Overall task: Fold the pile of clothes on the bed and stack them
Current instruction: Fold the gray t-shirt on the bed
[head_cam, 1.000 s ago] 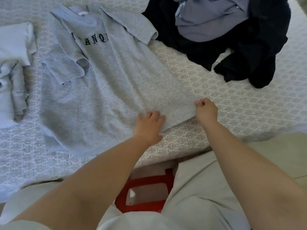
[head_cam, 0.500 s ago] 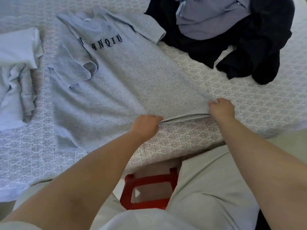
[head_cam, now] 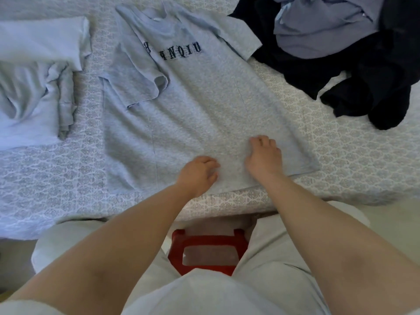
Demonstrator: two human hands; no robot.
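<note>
Both hands, left (head_cam: 198,175) and right (head_cam: 263,156), rested loosely curled on the shirt (head_cam: 204,105) hem, gripping nothing; I'd smooth wrinkles outward before folding.

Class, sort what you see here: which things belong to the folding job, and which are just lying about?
Job: grey T-shirt; pale blue clothes; dark clothes pile; left hand and right hand resting on the T-shirt.

Lying about: red stool; patterned bedcover.
</note>
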